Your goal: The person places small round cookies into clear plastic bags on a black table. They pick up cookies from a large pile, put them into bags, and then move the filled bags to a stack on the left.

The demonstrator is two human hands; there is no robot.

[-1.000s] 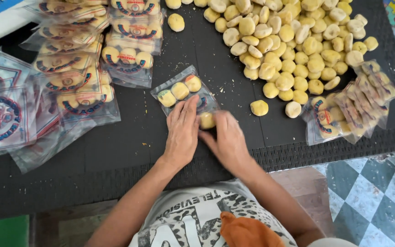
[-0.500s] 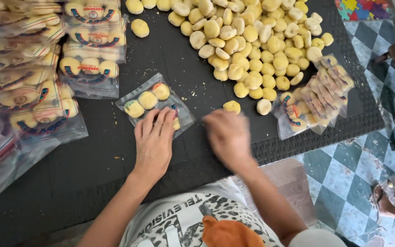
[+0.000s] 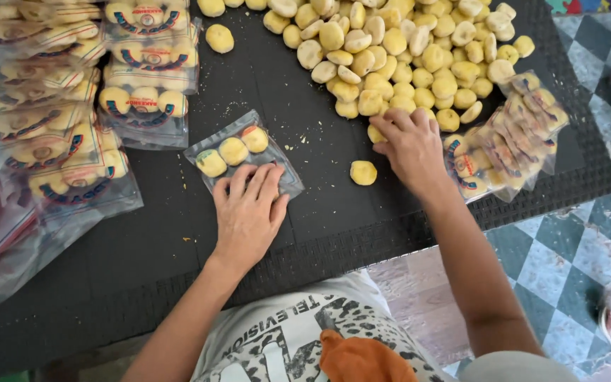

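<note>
A small clear plastic bag with three round yellow biscuits in a row lies on the black mat. My left hand lies flat on the near part of this bag, fingers spread. My right hand reaches to the near edge of a big heap of loose yellow biscuits and its fingertips close on one biscuit there. A single loose biscuit lies just left of that hand's wrist.
Stacks of filled, printed biscuit bags cover the left side of the mat. A bundle of bags lies right of my right hand. One stray biscuit sits at the top. Checkered floor tiles show on the right.
My right hand left the bag and moved up and right to the biscuit heap. My left hand stayed on the bag. The camera view shifted.
</note>
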